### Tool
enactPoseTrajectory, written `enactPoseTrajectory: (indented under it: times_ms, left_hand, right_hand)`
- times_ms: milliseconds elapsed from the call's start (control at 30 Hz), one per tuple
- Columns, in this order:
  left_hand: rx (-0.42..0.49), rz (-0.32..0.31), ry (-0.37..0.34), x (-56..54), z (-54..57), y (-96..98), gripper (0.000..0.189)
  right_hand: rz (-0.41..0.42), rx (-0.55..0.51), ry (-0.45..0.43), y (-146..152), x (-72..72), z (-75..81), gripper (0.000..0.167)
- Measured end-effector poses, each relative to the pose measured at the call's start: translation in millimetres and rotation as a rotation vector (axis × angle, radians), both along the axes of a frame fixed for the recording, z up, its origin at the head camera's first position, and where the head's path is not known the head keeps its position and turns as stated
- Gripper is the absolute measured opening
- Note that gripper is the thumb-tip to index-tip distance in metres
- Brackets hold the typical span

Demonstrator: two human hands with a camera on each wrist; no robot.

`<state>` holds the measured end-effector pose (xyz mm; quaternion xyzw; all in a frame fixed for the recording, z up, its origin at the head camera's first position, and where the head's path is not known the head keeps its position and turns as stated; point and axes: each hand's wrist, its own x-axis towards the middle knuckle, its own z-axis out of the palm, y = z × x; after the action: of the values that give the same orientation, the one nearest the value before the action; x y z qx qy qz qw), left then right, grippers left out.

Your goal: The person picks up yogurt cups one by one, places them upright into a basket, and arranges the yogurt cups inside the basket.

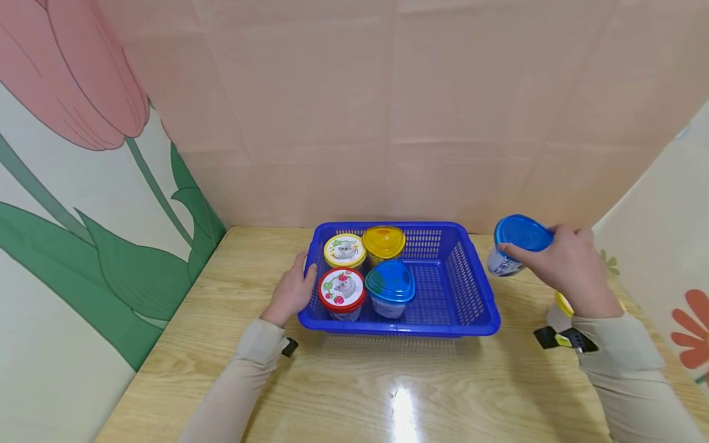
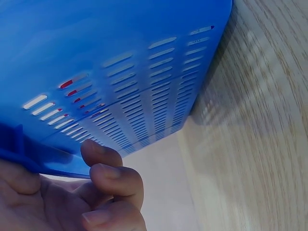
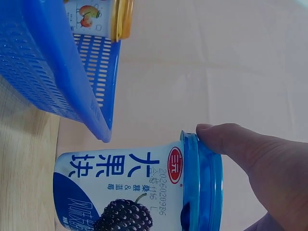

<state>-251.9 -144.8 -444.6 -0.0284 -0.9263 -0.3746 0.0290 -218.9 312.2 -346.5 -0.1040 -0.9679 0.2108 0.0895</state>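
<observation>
My right hand (image 1: 573,271) holds a yogurt cup (image 3: 120,187) by its blue lid (image 1: 523,232), thumb on one side. Tilted slightly, the cup is raised off the table to the right of a blue plastic basket (image 1: 482,277). In the right wrist view its white side shows blackberries and blue lettering. My left hand (image 1: 290,289) grips the basket's left rim, thumb over the edge and fingers (image 2: 118,180) curled beneath it. Inside the basket's left half stand a yellow-rimmed cup (image 1: 344,251), an orange-yellow-lidded cup (image 1: 384,242), a red-rimmed cup (image 1: 341,290) and a blue-lidded cup (image 1: 390,289).
Partly behind my right wrist, a yellow-lidded cup (image 1: 560,312) stands on the wooden table (image 1: 354,387). A plain pinkish backdrop (image 1: 388,123) rises behind the basket, with flower-printed panels on both sides. The basket's right half holds no cups.
</observation>
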Motion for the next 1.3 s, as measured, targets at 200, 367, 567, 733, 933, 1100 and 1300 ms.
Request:
enactPoseTrajectory:
  times_ms: [200, 367, 567, 733, 933, 1100, 1300]
  left_hand:
    - [-0.004, 0.005, 0.007, -1.2, -1.0, -0.8, 0.056]
    - [0.01, 0.005, 0.005, 0.0, -2.2, -1.4, 0.056]
    - [0.013, 0.017, 0.022, 2.5, -2.1, -0.9, 0.053]
    - [-0.007, 0.035, 0.052, 1.9, -1.0, -0.7, 0.049]
    - [-0.03, 0.051, 0.055, -0.1, -2.1, -1.6, 0.041]
    - [-0.042, 0.054, 0.063, -0.9, -3.4, -2.2, 0.038]
    - [-0.05, 0.055, 0.069, -0.5, -3.4, -3.2, 0.035]
  right_hand:
    - [0.01, 0.009, 0.01, -3, 0.2, 2.4, 0.116]
    - [0.014, 0.007, 0.01, -5, 0.8, 4.0, 0.116]
    - [0.014, 0.005, 0.015, -7, -0.1, 5.1, 0.116]
    - [0.029, -0.004, 0.035, -9, -2.2, 7.7, 0.115]
    - [0.018, -0.013, 0.054, -13, -2.6, 9.9, 0.118]
    - [0.01, -0.024, 0.066, -14, -3.0, 10.5, 0.118]
    - [0.007, -0.033, 0.081, -16, -4.1, 13.6, 0.117]
